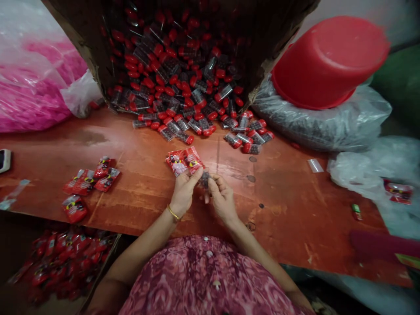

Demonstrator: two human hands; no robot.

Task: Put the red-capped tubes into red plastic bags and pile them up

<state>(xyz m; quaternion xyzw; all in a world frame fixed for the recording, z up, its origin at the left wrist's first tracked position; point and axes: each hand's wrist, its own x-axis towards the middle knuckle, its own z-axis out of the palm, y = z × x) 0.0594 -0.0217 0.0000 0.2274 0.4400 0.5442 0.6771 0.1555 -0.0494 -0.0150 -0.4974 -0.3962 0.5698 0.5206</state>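
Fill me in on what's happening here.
Someone's left hand and right hand meet over the wooden table, pinching a small dark item between them. Two red packets are right by the left hand; whether it grips them too is unclear. A loose group of packets lies off to the left, and red-capped tubes spill from the big box at the far side.
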